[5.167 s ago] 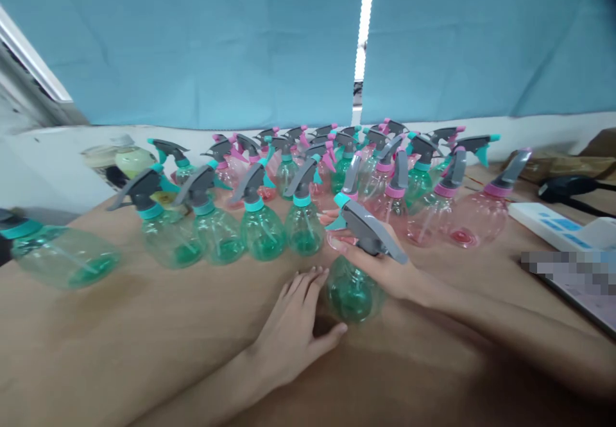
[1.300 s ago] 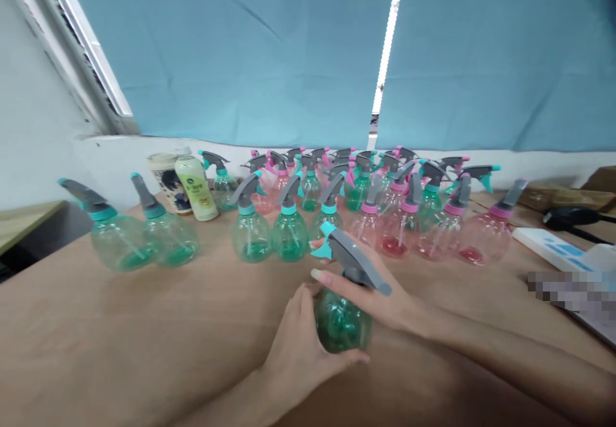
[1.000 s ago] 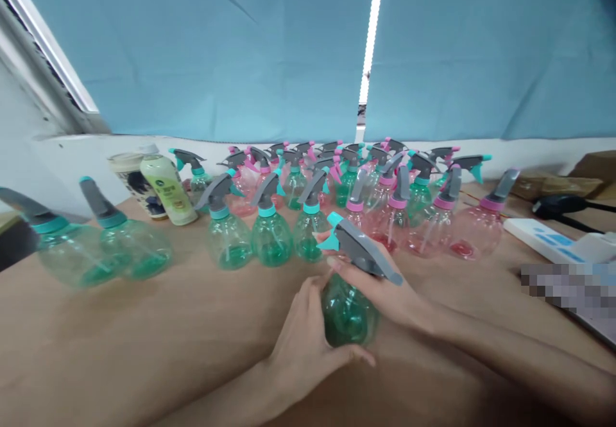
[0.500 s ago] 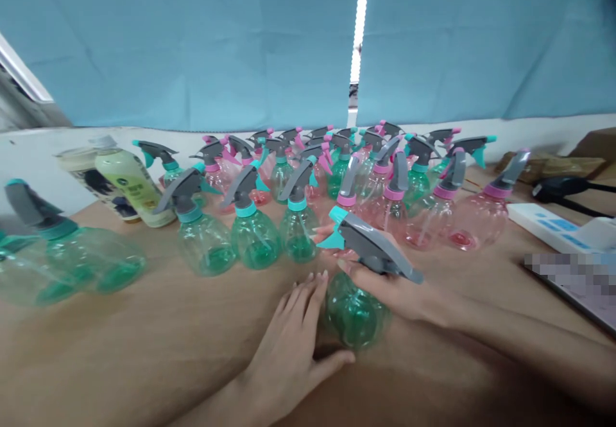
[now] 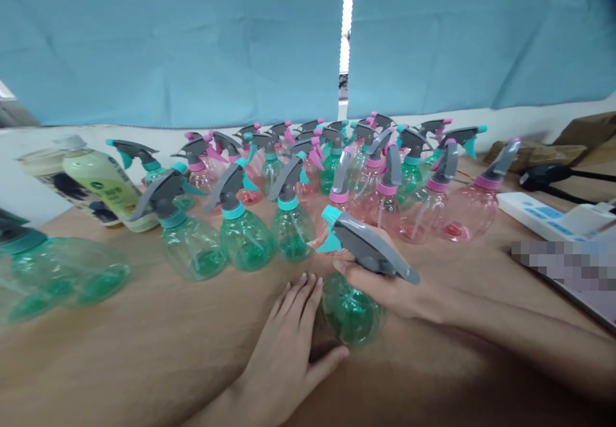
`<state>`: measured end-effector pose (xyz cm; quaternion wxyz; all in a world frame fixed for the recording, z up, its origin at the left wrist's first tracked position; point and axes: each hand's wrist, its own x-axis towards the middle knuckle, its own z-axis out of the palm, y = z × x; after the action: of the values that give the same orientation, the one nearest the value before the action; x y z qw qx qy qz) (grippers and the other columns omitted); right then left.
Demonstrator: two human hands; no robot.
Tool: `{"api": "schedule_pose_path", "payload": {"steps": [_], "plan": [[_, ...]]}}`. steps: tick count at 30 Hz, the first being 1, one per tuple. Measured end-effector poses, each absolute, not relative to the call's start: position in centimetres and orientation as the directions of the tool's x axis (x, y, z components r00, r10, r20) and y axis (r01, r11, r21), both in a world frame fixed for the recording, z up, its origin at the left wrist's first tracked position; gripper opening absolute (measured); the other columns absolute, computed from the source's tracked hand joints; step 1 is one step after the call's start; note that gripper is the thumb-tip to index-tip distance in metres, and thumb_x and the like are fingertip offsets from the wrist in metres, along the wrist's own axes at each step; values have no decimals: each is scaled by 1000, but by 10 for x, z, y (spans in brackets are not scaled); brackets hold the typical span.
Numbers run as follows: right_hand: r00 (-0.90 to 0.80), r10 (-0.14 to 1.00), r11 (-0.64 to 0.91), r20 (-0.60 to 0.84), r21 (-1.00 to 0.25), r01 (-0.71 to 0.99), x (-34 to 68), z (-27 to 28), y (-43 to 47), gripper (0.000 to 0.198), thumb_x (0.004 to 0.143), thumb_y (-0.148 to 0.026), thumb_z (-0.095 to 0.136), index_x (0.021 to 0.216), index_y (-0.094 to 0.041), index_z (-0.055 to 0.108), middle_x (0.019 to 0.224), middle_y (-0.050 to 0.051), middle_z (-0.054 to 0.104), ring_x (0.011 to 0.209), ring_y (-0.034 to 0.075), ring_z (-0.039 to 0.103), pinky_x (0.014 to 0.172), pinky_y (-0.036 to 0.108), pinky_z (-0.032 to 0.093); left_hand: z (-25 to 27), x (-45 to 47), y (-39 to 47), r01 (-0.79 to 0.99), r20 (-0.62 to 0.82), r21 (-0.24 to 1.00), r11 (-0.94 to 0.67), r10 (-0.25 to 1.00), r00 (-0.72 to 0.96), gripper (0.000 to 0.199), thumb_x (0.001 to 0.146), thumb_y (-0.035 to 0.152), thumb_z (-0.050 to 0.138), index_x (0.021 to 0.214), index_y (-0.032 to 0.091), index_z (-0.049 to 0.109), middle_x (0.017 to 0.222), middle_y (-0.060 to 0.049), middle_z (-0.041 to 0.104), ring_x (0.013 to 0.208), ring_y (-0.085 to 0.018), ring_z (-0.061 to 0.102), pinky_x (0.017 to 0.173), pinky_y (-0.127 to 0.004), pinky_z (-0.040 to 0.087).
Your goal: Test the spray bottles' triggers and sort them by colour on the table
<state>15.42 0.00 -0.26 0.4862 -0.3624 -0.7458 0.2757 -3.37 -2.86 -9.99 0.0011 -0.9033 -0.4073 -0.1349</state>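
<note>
Where the green spray bottle [image 5: 353, 318] stands, just right of the lower centre, its long axis looks roughly upright, with the nozzle aimed left. The right hand [image 5: 402, 295] is the nearer one, coming from the lower right and curled around the neck, though the sprayer head partly hides that grip. Just left of the bottle, the left hand [image 5: 289, 331] lies spread and ungripping on the table [image 5: 158, 350]; whether its thumb touches the bottle is unclear. Pink bottles [image 5: 466, 215] stand at centre right.
</note>
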Motion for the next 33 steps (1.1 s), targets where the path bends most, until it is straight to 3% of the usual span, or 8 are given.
{"api": "schedule_pose_path", "payload": {"steps": [5,10,15,18,21,27,33], "plan": [[-258,838,539,480,-802,258,158,-4,-2,12,67,-19,48,75,-26,43,62,-5,45,52,13,41,47,24,38,-99,-34,-28,730,236,118,-673,734,637,75,89,56,52,141,6,30,143,-23,45,132,-35,43,104,-55,41],[-360,843,493,400,-842,220,165,-6,-4,13,70,-13,47,76,-25,44,66,-5,46,55,12,43,49,23,38,-95,-32,-27,729,204,151,-668,743,638,71,90,56,50,139,6,37,143,-23,45,133,-36,41,104,-56,40],[-291,845,517,449,-824,231,163,-6,-4,12,67,-18,48,75,-25,45,68,-4,48,57,13,45,52,25,42,-93,-32,-28,731,197,158,-664,747,635,71,89,56,52,139,7,39,143,-22,46,133,-35,42,104,-55,40],[-250,859,507,447,-813,286,161,-2,-4,12,63,-19,49,69,-25,40,60,-6,41,50,12,39,47,25,38,-92,-32,-28,733,185,151,-663,748,638,71,89,54,53,139,6,39,144,-22,44,134,-35,40,105,-55,39],[-250,850,523,464,-797,300,160,2,-3,13,62,-18,48,68,-25,40,56,-7,36,47,10,33,43,23,34,-92,-32,-28,734,169,145,-663,748,642,72,89,54,53,141,6,36,146,-21,41,136,-34,38,107,-55,38],[-298,862,489,410,-827,276,161,-5,-3,11,65,-15,48,72,-24,48,60,-6,40,50,11,35,44,22,34,-92,-33,-27,732,180,167,-661,750,637,70,90,53,52,142,10,35,147,-20,41,136,-34,37,107,-54,36],[-420,852,392,312,-913,117,163,-16,4,42,66,-13,50,106,-23,55,85,0,62,55,11,50,50,24,43,-90,-33,-28,731,175,164,-662,749,639,70,90,53,51,141,9,35,147,-21,41,136,-34,37,107,-55,37]]}}
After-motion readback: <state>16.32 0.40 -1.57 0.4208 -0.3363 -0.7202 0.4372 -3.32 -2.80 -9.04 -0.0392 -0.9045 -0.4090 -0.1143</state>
